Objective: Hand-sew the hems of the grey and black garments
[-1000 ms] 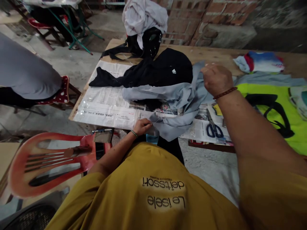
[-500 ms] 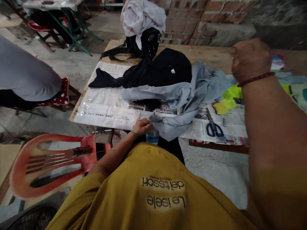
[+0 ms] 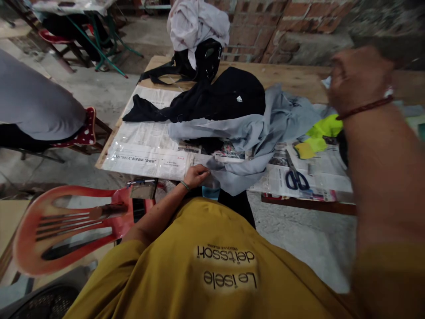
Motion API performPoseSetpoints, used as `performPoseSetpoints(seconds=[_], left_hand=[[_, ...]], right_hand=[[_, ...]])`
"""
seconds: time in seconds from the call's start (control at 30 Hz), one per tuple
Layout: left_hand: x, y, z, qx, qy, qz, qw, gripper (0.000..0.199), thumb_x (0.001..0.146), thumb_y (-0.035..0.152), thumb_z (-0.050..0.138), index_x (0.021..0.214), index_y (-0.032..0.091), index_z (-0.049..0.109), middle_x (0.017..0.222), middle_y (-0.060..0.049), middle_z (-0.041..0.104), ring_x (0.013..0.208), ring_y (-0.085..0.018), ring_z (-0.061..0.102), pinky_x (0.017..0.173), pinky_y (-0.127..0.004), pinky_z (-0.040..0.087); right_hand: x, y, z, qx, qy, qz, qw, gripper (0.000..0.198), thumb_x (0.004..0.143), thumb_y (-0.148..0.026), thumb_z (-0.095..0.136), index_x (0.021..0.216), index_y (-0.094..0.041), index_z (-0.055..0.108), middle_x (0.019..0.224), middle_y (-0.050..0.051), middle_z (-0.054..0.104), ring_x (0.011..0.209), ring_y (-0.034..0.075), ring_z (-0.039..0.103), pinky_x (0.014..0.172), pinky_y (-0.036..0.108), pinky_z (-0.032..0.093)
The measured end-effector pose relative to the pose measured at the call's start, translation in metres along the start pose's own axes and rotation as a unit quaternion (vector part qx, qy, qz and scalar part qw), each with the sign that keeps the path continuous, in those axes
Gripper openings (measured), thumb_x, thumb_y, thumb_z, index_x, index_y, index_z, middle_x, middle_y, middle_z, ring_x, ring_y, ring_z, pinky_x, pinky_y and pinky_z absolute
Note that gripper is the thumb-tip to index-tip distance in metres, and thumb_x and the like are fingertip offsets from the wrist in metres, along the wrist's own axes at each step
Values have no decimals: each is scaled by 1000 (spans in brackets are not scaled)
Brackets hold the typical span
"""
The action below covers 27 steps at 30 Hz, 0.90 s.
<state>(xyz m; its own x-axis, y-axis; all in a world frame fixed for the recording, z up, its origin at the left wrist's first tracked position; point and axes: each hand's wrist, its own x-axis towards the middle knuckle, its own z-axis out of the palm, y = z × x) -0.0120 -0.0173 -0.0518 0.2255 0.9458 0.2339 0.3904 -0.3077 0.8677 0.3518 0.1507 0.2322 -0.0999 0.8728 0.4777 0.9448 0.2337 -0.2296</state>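
My left hand (image 3: 196, 176) pinches the edge of a light grey-blue cloth (image 3: 239, 175) at the table's front edge. The cloth runs back from there in loose folds over the newspaper. Behind it lies a black garment (image 3: 219, 97) with a small white logo. High on the right, well apart from the cloth, my right hand (image 3: 361, 79) is raised with its fingers closed. Whatever it may hold is too small or hidden to make out. Dark blue-handled scissors (image 3: 296, 179) lie on the newspaper between the cloth and my right forearm.
Newspaper (image 3: 133, 155) covers part of the wooden table (image 3: 282, 73). A black bag (image 3: 207, 57) topped with white cloth (image 3: 195, 26) stands at the back. Neon yellow fabric (image 3: 315, 139) lies at right. A red plastic chair (image 3: 66, 190) is at left, and a seated person (image 3: 36, 93) is beyond it.
My right hand has moved a little further right and, still closed, turned slightly. My left hand and the cloth have stayed where they were.
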Motion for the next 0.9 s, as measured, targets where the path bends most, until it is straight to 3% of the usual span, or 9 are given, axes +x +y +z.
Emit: performPoseSetpoints(seconds=[0.07, 0.1, 0.17, 0.3, 0.43, 0.67, 0.9], left_hand=[[0, -1, -1, 2, 1, -5, 1000, 15, 85, 29, 68, 82, 16, 76, 78, -4, 72, 74, -14, 66, 72, -25, 53], [0, -1, -1, 4, 2, -7, 1000, 13, 84, 27, 69, 83, 16, 76, 79, -4, 72, 75, -15, 67, 73, -25, 53], [-1, -2, -3, 7, 5, -4, 1000, 11, 82, 25, 69, 85, 16, 76, 81, -4, 73, 78, -15, 67, 75, -26, 54], [-1, -1, -7, 9, 9, 9, 1000, 10, 80, 20, 69, 85, 17, 77, 83, -4, 74, 78, -16, 68, 77, -27, 55], [-2, 0, -8, 11, 21, 6, 1000, 9, 79, 19, 69, 83, 18, 76, 82, -3, 75, 77, -16, 68, 76, -27, 56], [-3, 3, -8, 8, 29, 8, 1000, 10, 79, 17, 67, 82, 18, 76, 81, -3, 75, 77, -15, 69, 76, -27, 56], [-4, 3, -6, 14, 40, 1, 999, 6, 81, 23, 71, 80, 19, 75, 79, -3, 75, 76, -15, 68, 75, -27, 56]], right_hand=[[-28, -26, 21, 50, -6, -21, 998, 28, 100, -23, 44, 115, -12, 65, 120, 8, 70, 112, 10, 62, 89, 29, 40], [-49, -40, 34, 120, -11, 4, 993, 30, 101, -23, 43, 118, -12, 64, 104, 6, 73, 86, 5, 65, 77, 24, 43], [-100, -72, 63, 253, -80, 58, 962, 26, 99, -26, 49, 114, -14, 66, 75, 0, 67, 53, 3, 52, 58, 20, 40], [-212, -125, 120, 411, -276, 158, 854, 27, 95, -39, 48, 97, -18, 64, 51, -7, 49, 41, 9, 42, 45, 22, 34], [-279, -151, 157, 431, -323, 171, 825, 32, 91, -46, 48, 93, -19, 64, 52, -6, 47, 48, 11, 44, 51, 22, 37], [-286, -160, 170, 424, -320, 127, 838, 29, 91, -39, 44, 90, -19, 65, 62, -1, 56, 63, 14, 52, 62, 24, 41], [-278, -166, 178, 406, -314, 135, 847, 28, 92, -38, 44, 88, -20, 65, 65, 0, 58, 66, 15, 54, 66, 25, 41]])
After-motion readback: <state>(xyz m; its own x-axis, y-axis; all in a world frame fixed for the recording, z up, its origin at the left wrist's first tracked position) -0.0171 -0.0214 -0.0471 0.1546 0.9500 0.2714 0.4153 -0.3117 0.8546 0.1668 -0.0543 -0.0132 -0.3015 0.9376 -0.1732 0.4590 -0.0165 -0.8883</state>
